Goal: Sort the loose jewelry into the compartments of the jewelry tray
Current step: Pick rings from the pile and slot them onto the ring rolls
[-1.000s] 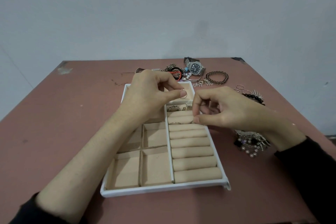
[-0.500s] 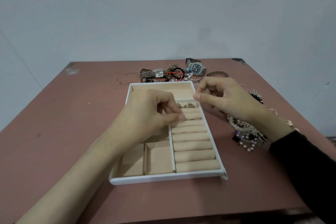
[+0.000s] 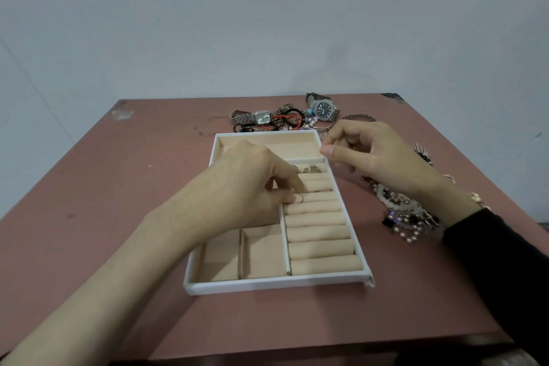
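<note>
Left hand (image 3: 246, 187) pinches ring (image 3: 300, 198) at tray (image 3: 276, 284) rolls; right hand (image 3: 377, 154) curled.

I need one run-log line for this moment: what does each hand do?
left hand pinches ring at ring rolls | right hand curled over tray rim, load unclear | round watch, bead pile loose on table

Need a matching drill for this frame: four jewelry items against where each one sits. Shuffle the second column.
1 square watch
2 dark-dial watch
3 pearl beads
4 rings

A in the tray's farthest roll slot
B right of the tray, by the right wrist
C behind the tray's far edge, near its middle
D behind the tray's far right corner

Pairs: 1-C, 2-D, 3-B, 4-A
</note>
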`<state>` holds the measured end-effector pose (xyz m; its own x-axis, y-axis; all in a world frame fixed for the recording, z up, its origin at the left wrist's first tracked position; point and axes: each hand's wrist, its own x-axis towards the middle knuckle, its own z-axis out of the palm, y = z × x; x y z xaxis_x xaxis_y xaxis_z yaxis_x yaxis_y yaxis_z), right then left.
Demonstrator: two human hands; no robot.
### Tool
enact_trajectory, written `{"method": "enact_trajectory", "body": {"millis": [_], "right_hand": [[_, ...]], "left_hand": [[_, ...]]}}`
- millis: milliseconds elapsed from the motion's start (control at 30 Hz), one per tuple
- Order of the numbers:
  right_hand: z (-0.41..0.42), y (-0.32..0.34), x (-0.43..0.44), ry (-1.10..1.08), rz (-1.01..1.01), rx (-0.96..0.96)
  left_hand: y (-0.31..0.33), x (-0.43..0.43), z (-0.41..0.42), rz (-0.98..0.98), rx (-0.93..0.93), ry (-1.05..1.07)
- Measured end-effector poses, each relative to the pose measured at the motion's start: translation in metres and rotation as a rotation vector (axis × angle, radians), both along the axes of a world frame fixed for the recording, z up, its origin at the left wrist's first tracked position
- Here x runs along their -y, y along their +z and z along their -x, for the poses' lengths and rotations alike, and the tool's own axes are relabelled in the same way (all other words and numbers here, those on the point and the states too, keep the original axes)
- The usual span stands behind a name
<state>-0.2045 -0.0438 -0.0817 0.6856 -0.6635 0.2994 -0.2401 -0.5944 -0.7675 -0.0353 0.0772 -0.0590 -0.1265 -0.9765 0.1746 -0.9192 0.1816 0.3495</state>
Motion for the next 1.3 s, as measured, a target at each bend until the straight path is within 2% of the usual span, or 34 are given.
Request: {"method": "enact_trajectory", "body": {"millis": [233, 667, 800, 900, 1033, 1167, 1300], "right_hand": [[0.001, -0.001, 0.002, -0.004, 0.0, 0.011], [0.002, -0.001, 0.004, -0.021, 0.007, 0.018], [0.006, 0.005, 0.012, -0.116, 0.02, 0.118], [0.011, 0.006, 0.023, -0.301, 0.035, 0.236], [0.02, -0.001, 0.043, -0.551, 0.009, 0.281], [0.026, -0.004, 0.054, -0.686, 0.006, 0.248], [0.027, -0.007, 0.056, -0.713, 0.027, 0.169]], "left_hand": [[0.001, 0.002, 0.0, -0.015, 0.079, -0.013], [0.002, 0.011, -0.004, -0.104, 0.058, -0.029], [0.003, 0.014, -0.011, -0.092, -0.082, -0.01], [0.006, 0.023, -0.011, -0.006, -0.231, 0.033], [0.011, 0.054, 0.004, 0.009, -0.362, 0.035], [0.01, 0.103, 0.022, -0.032, -0.295, 0.02], [0.003, 0.134, 0.04, -0.143, -0.076, -0.047]]}}
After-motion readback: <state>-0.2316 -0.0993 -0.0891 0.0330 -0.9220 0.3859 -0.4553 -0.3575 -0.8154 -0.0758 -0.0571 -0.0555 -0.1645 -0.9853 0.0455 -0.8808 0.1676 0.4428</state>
